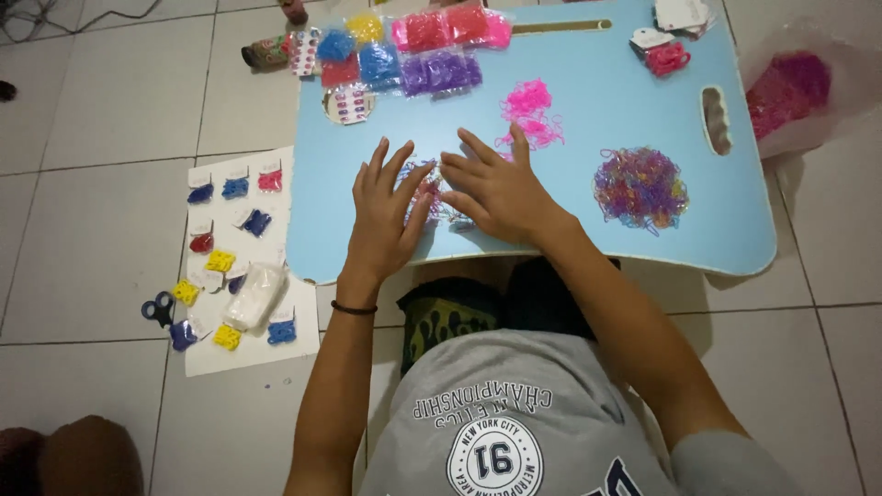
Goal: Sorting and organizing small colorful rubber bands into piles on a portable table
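- Rubber bands (pixel 439 204), a small mixed-colour scatter, lie near the front edge of the light blue lap table (pixel 597 110), mostly covered by both hands.
- White sheet (pixel 204 358) on the floor tiles, left of the table, carries small blue, red and yellow packets.
- Left hand (pixel 386 216) lies flat on the scatter, fingers spread, gripping nothing.
- Right hand (pixel 496 188) rests flat beside it, fingers extended leftward, gripping nothing.
- Multicolour band pile (pixel 640 186) sits well right.
- Pink band cluster (pixel 530 112) lies just beyond the right hand.
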